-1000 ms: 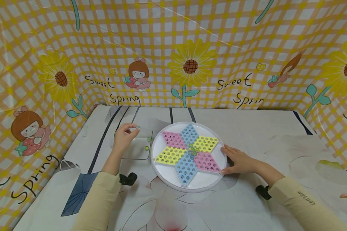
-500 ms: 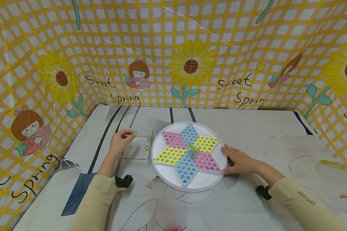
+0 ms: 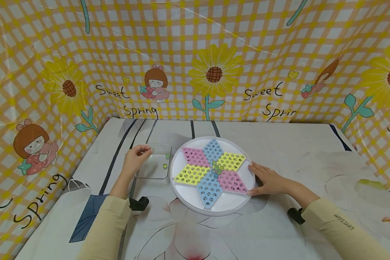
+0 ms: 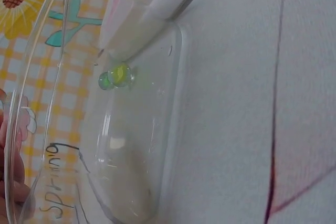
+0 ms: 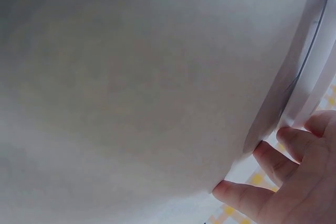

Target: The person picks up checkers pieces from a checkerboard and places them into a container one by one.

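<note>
My left hand [image 3: 136, 159] is over the left side of a clear plastic box [image 3: 152, 178], thumb and index finger pinching a pale glass marble [image 3: 153, 150] at their tips. Inside the box lie a green marble [image 3: 167, 156] and a yellow-green marble [image 3: 165, 166]. In the left wrist view the box wall stands in front of my fingers and the pinched marble is hidden. My right hand [image 3: 269, 180] rests against the right rim of a round white Chinese checkers board [image 3: 188, 196], its fingers spread. Several green and blue marbles [image 3: 216, 168] cluster at the board's centre.
The board carries a star of blue, pink and yellow hole plates [image 3: 209, 195]. A white printed cloth [image 3: 286, 141] covers the table. Checked yellow fabric [image 3: 214, 32] closes off the back and both sides.
My left hand has moved left and slightly down with the marble, then stayed nearly still over the last half second. The right hand and the board have kept their places.
</note>
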`<state>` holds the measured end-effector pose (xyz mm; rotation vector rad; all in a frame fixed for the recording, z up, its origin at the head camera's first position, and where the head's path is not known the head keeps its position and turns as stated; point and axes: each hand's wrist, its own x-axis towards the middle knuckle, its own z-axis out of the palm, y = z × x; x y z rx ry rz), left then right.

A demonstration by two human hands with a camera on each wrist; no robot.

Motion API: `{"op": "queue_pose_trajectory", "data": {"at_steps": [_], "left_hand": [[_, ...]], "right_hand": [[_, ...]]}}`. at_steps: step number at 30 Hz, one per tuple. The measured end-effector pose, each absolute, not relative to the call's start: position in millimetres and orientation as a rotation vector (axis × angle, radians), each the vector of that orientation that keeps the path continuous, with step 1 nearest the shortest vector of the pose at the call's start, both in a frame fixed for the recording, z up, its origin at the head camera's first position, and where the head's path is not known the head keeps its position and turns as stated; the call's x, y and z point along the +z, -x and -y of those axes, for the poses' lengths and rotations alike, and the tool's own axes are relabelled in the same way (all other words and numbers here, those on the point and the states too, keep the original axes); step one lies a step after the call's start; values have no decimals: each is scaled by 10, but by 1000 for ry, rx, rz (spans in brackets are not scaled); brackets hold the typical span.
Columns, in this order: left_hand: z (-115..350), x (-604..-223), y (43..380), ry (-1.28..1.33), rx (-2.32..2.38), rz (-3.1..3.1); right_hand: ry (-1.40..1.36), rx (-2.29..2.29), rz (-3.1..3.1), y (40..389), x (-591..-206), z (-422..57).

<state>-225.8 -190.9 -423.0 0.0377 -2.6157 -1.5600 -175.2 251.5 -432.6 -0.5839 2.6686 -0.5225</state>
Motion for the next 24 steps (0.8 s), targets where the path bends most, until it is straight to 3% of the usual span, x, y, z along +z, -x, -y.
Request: {"op": "queue_pose_trajectory", "data": {"at_steps": [13,24], "left_hand": [[1872,-4165,2265,15,-1539,2630],[1460,-4060,2294,207,-1535,2655]], "right_hand": [[569,-516,-2667,1748,-4310,-2512],[592,-516,-2682,1731,-4307,-2510]]}}
